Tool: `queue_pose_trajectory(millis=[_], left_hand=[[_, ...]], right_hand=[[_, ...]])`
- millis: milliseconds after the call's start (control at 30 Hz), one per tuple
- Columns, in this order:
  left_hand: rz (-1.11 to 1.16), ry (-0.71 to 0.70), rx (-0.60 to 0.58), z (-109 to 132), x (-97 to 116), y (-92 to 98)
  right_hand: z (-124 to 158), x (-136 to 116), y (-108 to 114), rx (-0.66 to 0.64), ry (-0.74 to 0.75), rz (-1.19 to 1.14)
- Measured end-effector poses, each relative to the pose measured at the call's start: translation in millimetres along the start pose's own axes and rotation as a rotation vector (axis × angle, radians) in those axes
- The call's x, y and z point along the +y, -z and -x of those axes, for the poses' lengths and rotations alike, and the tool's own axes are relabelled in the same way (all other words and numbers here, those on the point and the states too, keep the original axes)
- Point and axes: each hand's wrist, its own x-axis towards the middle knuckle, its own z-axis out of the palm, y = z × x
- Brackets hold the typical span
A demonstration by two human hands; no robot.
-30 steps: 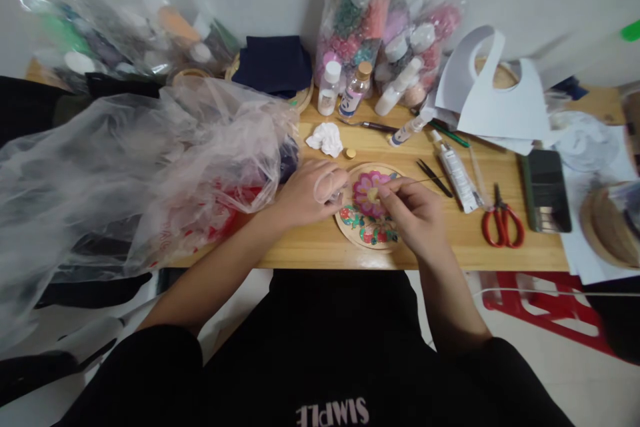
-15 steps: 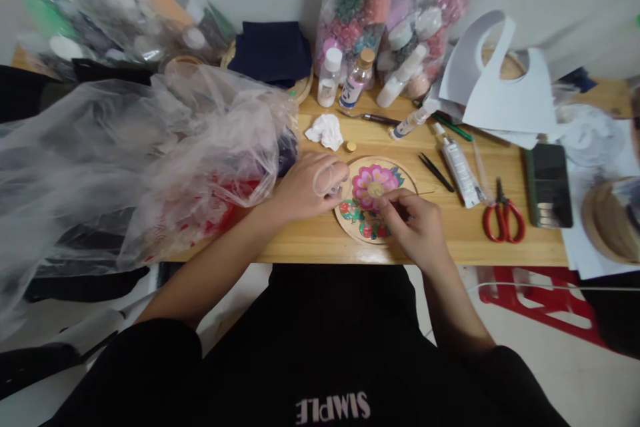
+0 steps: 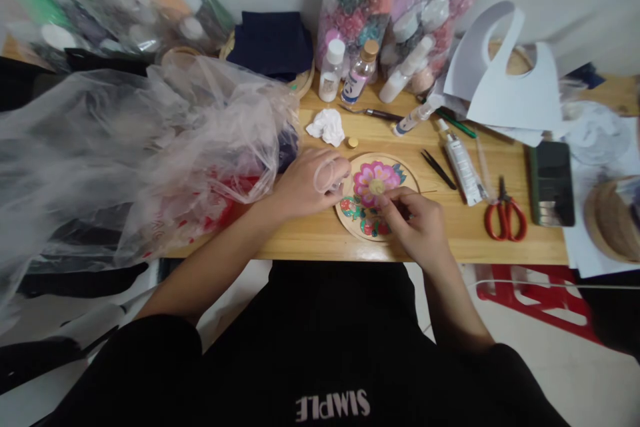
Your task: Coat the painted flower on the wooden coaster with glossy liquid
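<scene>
A round wooden disc (image 3: pixel 350 225) lies at the table's front edge, bearing a pink flower (image 3: pixel 364 177) with a yellowish centre, blue-green leaves and red and green shapes. Closed around a small clear container (image 3: pixel 324 177) with a round rim, my left hand (image 3: pixel 306 180) is at the disc's left edge. My right hand (image 3: pixel 420 220) is over the disc's right side, thumb and forefinger pinched at the flower's lower edge. From behind those fingers a thin stick (image 3: pixel 429 191) sticks out to the right; its other end is hidden.
Crumpled white tissue (image 3: pixel 327 127) and a gold cap (image 3: pixel 353 143) lie behind the disc. To the right are black tweezers (image 3: pixel 438 169), a white tube (image 3: pixel 465 168), red-handled scissors (image 3: pixel 506 217) and a phone (image 3: pixel 553 183). Plastic bags (image 3: pixel 200 120) crowd the left; small bottles (image 3: pixel 359 73) stand behind.
The camera view has shifted slightly. Both hands keep nearly the same place and grip, and the right fingertips stay by the flower.
</scene>
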Motion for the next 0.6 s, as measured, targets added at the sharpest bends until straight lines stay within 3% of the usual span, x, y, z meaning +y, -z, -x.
queue_pose_trajectory(millis=[400,600], left_hand=[[-0.016,-0.001,-0.027,-1,1,1.5],[-0.033,-0.011,-0.01,-1,3,3.3]], right_hand=[[-10,-18,3,0.177,0.045,-0.096],[-29,-26,-11,0.097,0.211,-0.003]])
